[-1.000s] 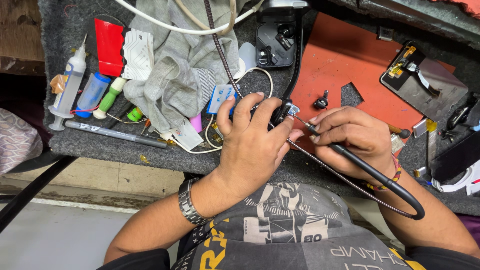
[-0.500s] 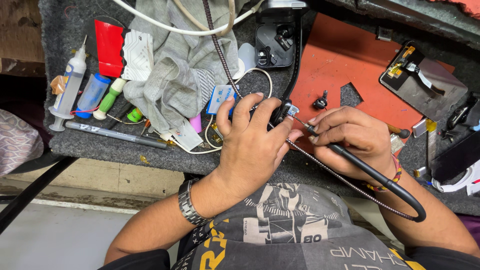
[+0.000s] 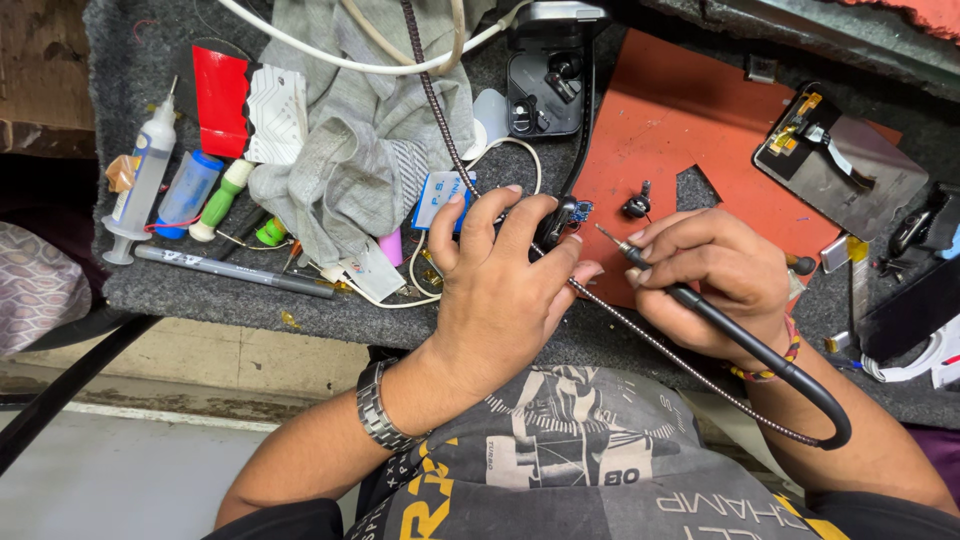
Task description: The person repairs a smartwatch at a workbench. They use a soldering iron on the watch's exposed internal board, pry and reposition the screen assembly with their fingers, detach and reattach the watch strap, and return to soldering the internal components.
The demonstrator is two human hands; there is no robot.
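Note:
My left hand [image 3: 505,285] presses its fingertips on a small blue circuit board [image 3: 573,211] at the edge of an orange mat [image 3: 700,130]. My right hand [image 3: 715,275] grips a thin black soldering iron [image 3: 690,300], its metal tip pointing left toward the board and hovering just short of it. A black cord runs from the iron down past my right wrist. A braided cable [image 3: 440,110] crosses under my left hand.
Grey cloth [image 3: 350,170], a syringe [image 3: 140,185], a grey marker [image 3: 235,272], small bottles and a red card lie at left. A black earbud case [image 3: 545,90] sits at the back. A dismantled phone screen [image 3: 840,160] lies at right. A small black part [image 3: 637,205] rests on the mat.
The iron's tip has drawn back a little from the board. Both hands stay where they were.

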